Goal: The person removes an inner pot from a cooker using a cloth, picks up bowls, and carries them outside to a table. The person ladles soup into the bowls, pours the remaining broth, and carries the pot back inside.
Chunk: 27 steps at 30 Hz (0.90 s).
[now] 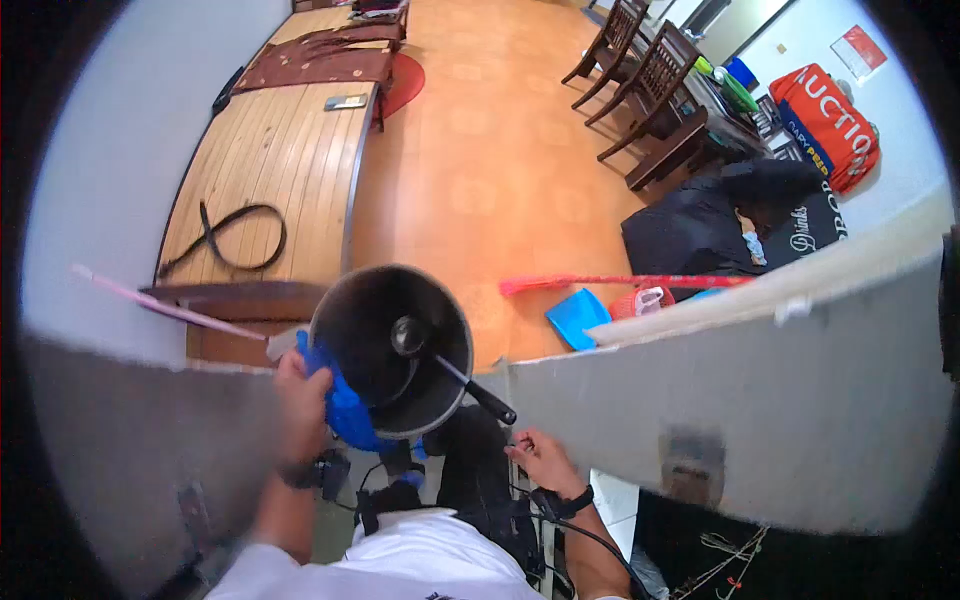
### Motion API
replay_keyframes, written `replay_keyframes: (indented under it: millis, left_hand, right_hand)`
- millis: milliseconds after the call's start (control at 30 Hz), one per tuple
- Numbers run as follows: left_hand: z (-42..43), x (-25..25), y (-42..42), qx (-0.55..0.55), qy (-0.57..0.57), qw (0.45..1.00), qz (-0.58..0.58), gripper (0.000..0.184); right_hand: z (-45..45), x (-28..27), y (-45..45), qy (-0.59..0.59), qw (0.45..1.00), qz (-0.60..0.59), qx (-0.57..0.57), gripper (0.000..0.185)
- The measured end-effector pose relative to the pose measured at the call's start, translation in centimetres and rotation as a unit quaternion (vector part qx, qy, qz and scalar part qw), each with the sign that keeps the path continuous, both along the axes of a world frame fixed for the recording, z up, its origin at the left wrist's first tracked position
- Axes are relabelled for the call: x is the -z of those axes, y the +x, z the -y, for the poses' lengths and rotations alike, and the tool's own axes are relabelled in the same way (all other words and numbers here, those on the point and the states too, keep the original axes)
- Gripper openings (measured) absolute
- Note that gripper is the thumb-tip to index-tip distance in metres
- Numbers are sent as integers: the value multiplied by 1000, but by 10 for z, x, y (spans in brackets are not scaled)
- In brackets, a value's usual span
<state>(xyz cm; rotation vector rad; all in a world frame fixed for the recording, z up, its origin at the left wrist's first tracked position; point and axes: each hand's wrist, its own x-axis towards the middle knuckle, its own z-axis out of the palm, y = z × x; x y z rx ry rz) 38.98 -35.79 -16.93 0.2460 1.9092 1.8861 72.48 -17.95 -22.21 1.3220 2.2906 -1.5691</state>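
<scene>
A dark round pot [360, 300] is tilted so that its inside faces the camera, in the middle of the view. My left hand [303, 400] grips its left rim through a blue cloth [348, 412]. Inside the pot lies a metal ladle [450, 369], its black handle sticking out over the lower right rim. Just below the handle's end is my right hand [540, 457], apart from the pot, with its fingers curled together; whether they hold anything small is hard to make out.
Grey ledges [620, 410] flank me on both sides. A wooden platform [290, 150] with a black belt [215, 240] stands ahead left. Ahead right are a red stick [620, 282], a blue dustpan [578, 318], a black covered object [690, 225] and wooden chairs [655, 80].
</scene>
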Motion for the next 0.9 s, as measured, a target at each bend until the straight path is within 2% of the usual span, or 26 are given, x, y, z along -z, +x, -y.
replay_keyframes:
  millis: [133, 233, 267, 367, 433, 567, 667, 700, 733, 833, 867, 900]
  left_hand:
    - [-53, -51, -41, -18, -20, 999, 29, 18]
    - [-68, -72, -69, -49, -3, 998, 44, 19]
    - [-84, -97, -76, -82, -8, 995, 48, 21]
    - [-98, -125, -120, -103, -104, 989, -10, 21]
    - [-117, -158, -148, -133, -44, 990, 22, 23]
    - [-172, -191, -208, -159, 8, 985, 63, 24]
    - [-222, -184, -258, -142, 27, 988, 56, 27]
    - [-241, -183, -285, -135, 43, 988, 58, 28]
    - [-255, -177, -306, -133, 1, 990, 53, 29]
    - [-296, -181, -364, -121, 15, 991, 50, 28]
    - [-310, -186, -382, -117, 13, 992, 46, 28]
    - [-315, -190, -381, -115, -3, 992, 45, 28]
  right_hand:
    - [-55, -52, -51, -59, 998, -6, 3, 38]
    - [-90, -92, -84, -54, 998, -14, -39, 40]
    - [-103, -105, -100, -47, 998, -9, -48, 40]
    - [-130, -145, -153, -43, 996, 3, -84, 40]
    - [-153, -173, -197, -43, 994, 0, -98, 40]
    - [-208, -172, -261, -63, 993, -16, -103, 37]
    - [-255, -159, -300, -31, 995, -8, -92, 35]
    - [-273, -159, -324, -19, 996, -3, -83, 34]
    - [-291, -171, -343, 9, 995, 37, -95, 36]
    - [-335, -167, -378, 84, 991, -2, -101, 38]
    - [-358, -162, -360, 86, 991, 33, -96, 40]
    - [-366, -174, -354, 27, 993, 87, -75, 41]
